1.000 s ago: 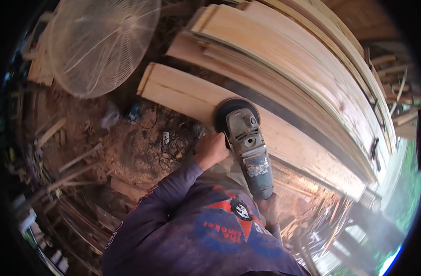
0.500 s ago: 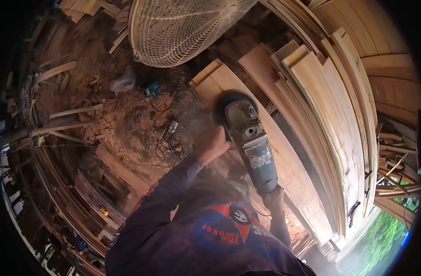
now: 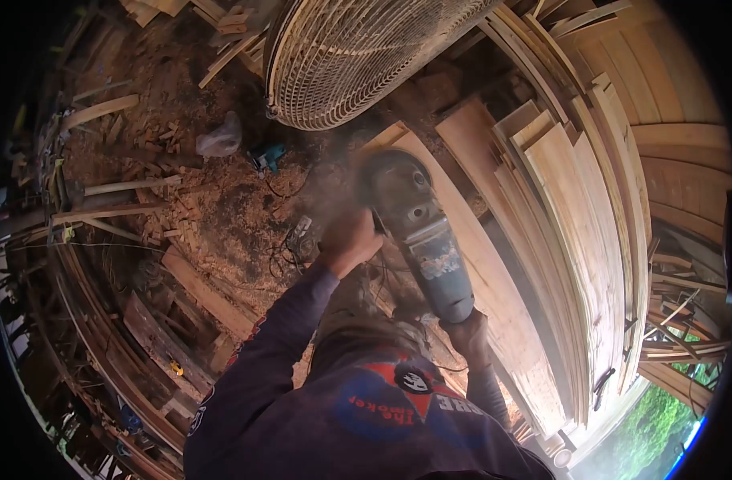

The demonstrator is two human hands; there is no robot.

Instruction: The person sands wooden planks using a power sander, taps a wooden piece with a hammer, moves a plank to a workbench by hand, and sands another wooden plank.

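Angle grinder [image 3: 436, 260]: you are holding it two-handed, with its disc [image 3: 372, 174] over the far end of the long plank [image 3: 506, 308].
Your left hand [image 3: 351, 242] is gripping tightly at the tool's left side, just behind the disc; your right hand [image 3: 467, 334] is clasping the rear end of the body and is partly hidden by it. The body is slanting from the disc, ahead of you, back toward your right. The disc's underside is facing away, so you cannot tell whether it is touching the wood. Stacked boards [image 3: 570, 208] are lying to the right of the plank. A wire fan guard [image 3: 358, 60] is standing beyond the plank's far end. On the littered ground [image 3: 222, 216] at left, a teal power tool [image 3: 268, 156] is lying near a plastic bag [image 3: 222, 138].
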